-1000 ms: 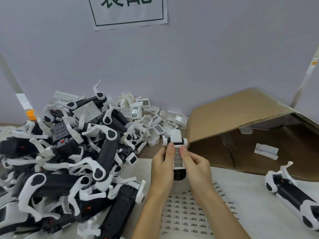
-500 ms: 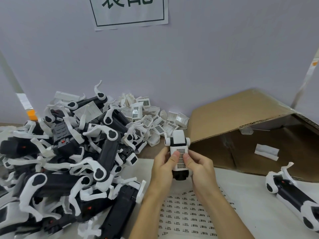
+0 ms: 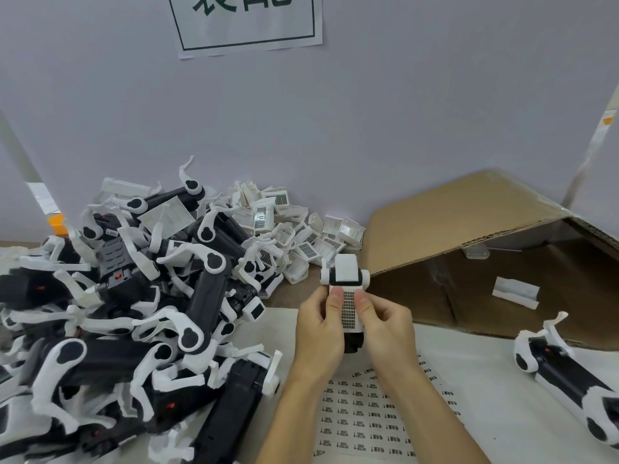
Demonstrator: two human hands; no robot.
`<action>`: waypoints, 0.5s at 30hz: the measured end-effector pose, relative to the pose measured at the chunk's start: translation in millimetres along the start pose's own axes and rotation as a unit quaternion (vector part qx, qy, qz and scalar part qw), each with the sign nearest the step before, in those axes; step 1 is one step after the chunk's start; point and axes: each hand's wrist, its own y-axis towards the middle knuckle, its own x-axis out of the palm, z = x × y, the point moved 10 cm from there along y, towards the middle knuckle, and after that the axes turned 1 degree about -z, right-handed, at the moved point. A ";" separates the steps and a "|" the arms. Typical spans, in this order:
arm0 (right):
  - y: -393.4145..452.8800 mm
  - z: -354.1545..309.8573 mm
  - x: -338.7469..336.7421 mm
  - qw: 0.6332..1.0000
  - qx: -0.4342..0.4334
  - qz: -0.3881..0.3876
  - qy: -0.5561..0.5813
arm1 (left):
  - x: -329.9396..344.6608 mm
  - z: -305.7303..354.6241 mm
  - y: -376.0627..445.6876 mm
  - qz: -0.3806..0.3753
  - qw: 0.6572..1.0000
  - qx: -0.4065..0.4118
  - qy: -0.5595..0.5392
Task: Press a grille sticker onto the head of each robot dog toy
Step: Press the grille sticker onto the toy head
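Observation:
I hold a white robot dog head [image 3: 345, 275] upright in front of me with both hands. A black-and-white grille sticker [image 3: 348, 309] lies on its face, between my two thumbs. My left hand [image 3: 318, 333] grips the head's left side, thumb beside the sticker. On the other side my right hand [image 3: 385, 326] grips it, thumb at the sticker's right edge. The head's black lower end [image 3: 353, 343] shows between my palms. Under my wrists lies a sticker sheet [image 3: 371, 416] with several small printed labels.
A big heap of black-and-white robot dog toys [image 3: 134, 323] fills the left. White head parts with grilles [image 3: 294, 236] pile behind it by the wall. An open cardboard box [image 3: 485, 262] lies on its side at right. One robot dog [image 3: 569, 380] lies at far right.
My thumbs have slid from near the middle of the sticker to its two side edges. The head has risen slightly and tilted a little toward me.

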 end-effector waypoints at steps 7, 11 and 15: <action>-0.6 4.8 5.4 0.999 0.023 -0.022 0.044 | 4.7 -9.1 0.2 -0.043 0.995 -0.050 -0.080; -0.1 -0.3 7.3 0.999 -0.005 -0.031 -0.031 | 2.1 -5.4 0.7 -0.018 1.000 -0.021 -0.008; -0.6 -5.8 5.7 0.998 -0.034 -0.019 -0.054 | -0.7 -4.3 0.6 -0.008 1.000 -0.021 0.002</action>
